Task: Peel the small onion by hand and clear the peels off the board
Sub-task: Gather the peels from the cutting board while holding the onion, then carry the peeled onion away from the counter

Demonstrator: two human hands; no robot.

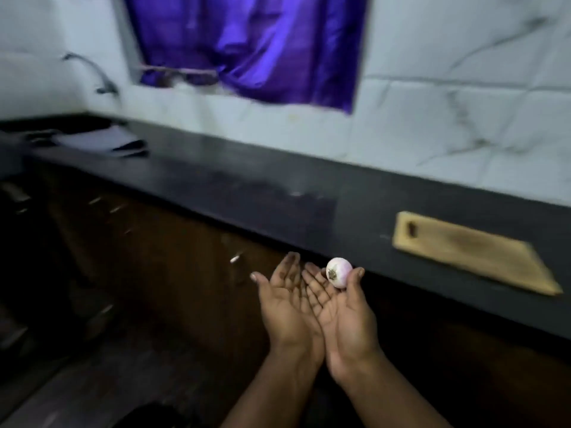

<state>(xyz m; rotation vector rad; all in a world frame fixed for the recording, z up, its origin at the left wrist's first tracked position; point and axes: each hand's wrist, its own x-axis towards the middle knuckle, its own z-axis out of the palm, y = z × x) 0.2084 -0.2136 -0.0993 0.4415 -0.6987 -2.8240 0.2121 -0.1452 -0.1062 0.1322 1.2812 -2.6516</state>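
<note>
A small peeled onion [339, 272], white with a pale purple tint and a dark root end, sits between the thumb and fingertips of my right hand [343, 310]. My left hand [285, 301] is held palm up beside it, edges touching, fingers spread, with nothing visible in the palm. Both hands hover in front of the counter edge, over the dark cabinets. The wooden cutting board [472, 251] lies on the dark counter [247, 180] to the right of my hands, and no peels show on it.
A sink with a tap [92, 72] is at the far left of the counter. A purple curtain [247, 47] hangs over the window in the marble-tiled wall. Brown cabinet fronts [154, 257] with handles stand below the counter. The frame is motion-blurred.
</note>
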